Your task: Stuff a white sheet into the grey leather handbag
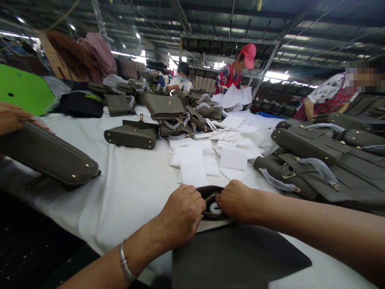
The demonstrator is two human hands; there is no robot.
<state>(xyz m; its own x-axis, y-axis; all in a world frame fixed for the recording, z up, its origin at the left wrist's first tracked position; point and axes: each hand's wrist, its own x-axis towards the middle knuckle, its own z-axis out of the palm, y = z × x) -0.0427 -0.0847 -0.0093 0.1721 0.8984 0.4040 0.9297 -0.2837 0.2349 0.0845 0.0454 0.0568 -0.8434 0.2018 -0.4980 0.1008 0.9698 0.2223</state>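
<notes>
Right in front of me lies a dark olive-grey handbag, its mouth held apart between my hands. My left hand, with a silver bangle on the wrist, is closed on the left side of the opening. On the opposite side my right hand grips the bag's edge with curled fingers. Inside the opening a round white piece with a dark slot shows; the rest of the interior is hidden. Just beyond the bag, white foam sheets lie in a loose heap.
Finished-looking handbags with wrapped handles pile up at the right. More handbags stand at the back. At left, another person's hand holds a handbag over the white-covered table. Several people work around it.
</notes>
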